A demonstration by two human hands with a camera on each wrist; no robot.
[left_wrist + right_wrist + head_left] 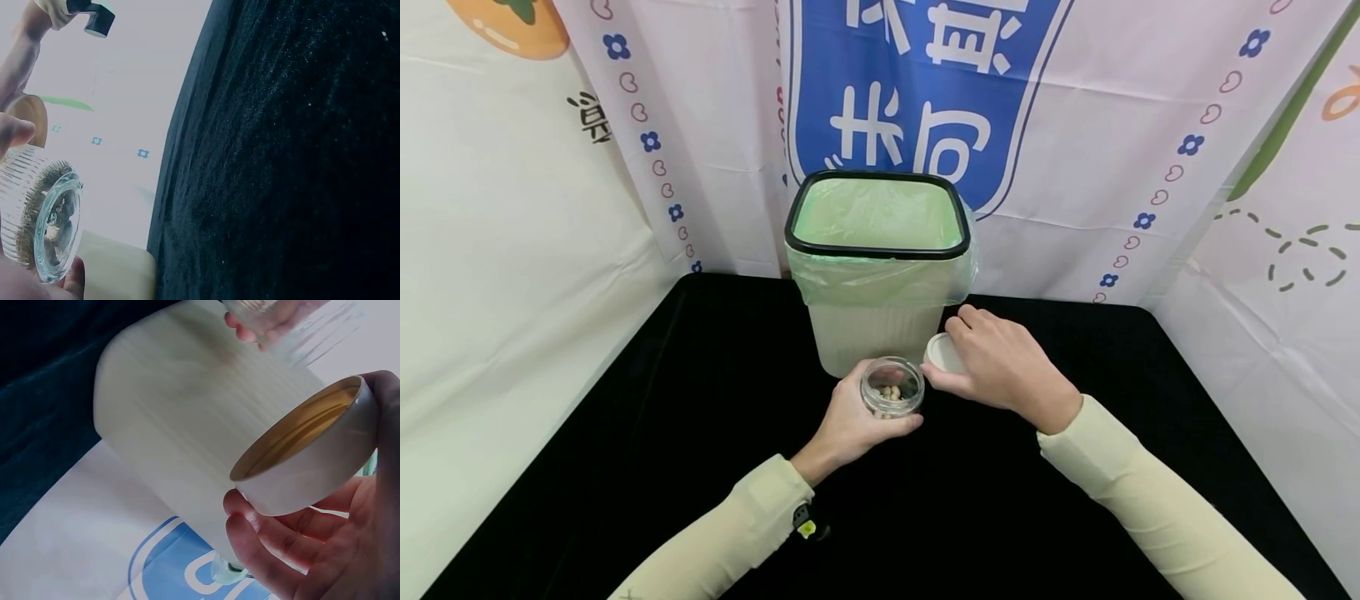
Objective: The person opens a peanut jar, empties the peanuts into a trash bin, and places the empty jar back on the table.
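Observation:
My left hand [850,421] grips a clear glass jar [892,387] with its mouth uncovered, in front of the bin. Small pale round pieces [891,392] lie at the bottom of the jar. Ribbed sides and a thick round base show on the jar [59,219] in the left wrist view. Just right of the jar, my right hand [1000,358] holds a white round lid [943,354] by its edge. The right wrist view shows the lid [306,450] tilted, its tan inner side facing the jar.
A pale bin [876,325] with a black rim and a thin green liner stands right behind both hands. Black cloth [722,350] covers the table. Printed white curtains [715,125] hang at the back and on both sides.

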